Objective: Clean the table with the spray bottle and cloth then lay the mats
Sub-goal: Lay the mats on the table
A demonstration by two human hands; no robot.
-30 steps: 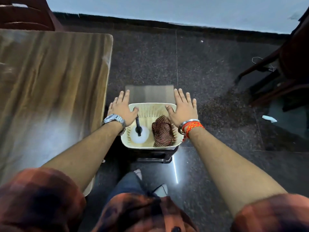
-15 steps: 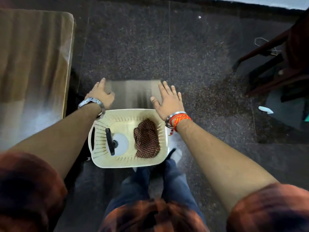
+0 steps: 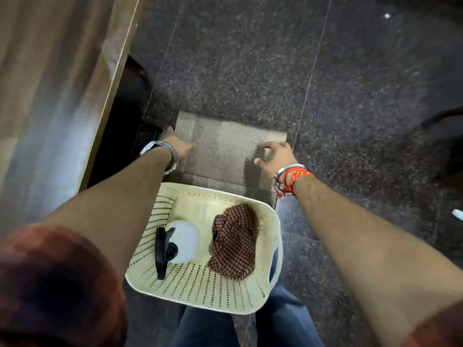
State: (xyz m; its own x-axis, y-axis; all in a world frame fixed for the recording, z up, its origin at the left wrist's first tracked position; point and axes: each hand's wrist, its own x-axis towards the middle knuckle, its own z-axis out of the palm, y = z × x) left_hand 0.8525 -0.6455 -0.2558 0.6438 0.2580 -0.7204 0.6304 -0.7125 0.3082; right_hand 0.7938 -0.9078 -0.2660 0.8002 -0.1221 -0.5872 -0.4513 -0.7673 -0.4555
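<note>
Hands: left hand [image 3: 176,146] rests on the left edge of the mats [image 3: 223,151], fingers mostly hidden, so its grip cannot be told; right hand [image 3: 274,156] curls onto their right edge, fingers bent, apparently pinching it.
Desk: one wooden desk [image 3: 55,91] at far left, its surface bare where visible.
Mats: a flat woven stack on the floor, just beyond the basket; how many cannot be told. They look light and flexible, best held at both side edges.
Basket: one cream perforated basket [image 3: 200,289], near, by the knees.
Cloth: one checked cloth [image 3: 235,241], soft, crumpled, inside the basket on the right.
Spray bottle: one white spray bottle [image 3: 183,242] with black trigger, inside on the left, probably slick plastic; grasp the neck.
</note>
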